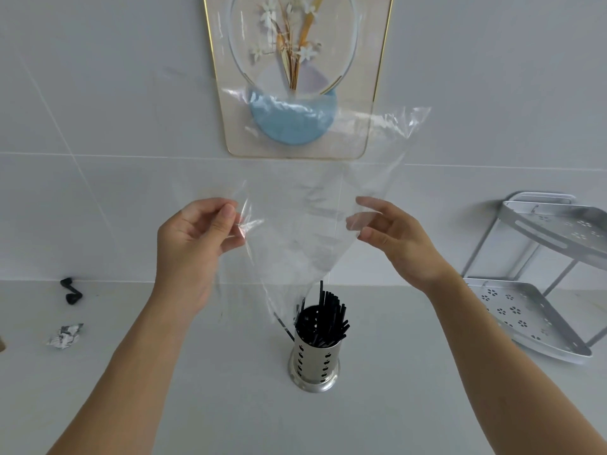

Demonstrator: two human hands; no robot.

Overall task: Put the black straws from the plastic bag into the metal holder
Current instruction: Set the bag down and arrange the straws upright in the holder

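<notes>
The left hand (197, 236) pinches one edge of the clear, crinkled plastic bag (308, 224) between thumb and fingers, the bundle of thin black straws (323, 318) stands below both hands in the perforated cylindrical metal holder (314, 359), and the right hand (394, 238) pinches the bag's opposite edge.

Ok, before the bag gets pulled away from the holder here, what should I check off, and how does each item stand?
1. Straws standing in the holder: ok.
2. Holder upright on the counter: ok.
3. Bag empty: cannot tell; a few dark straws show at its lower tip beside the holder.
4. Left hand pinching the bag edge: ok.
5. Right hand holding the bag: cannot tell; its fingers look relaxed.
</notes>
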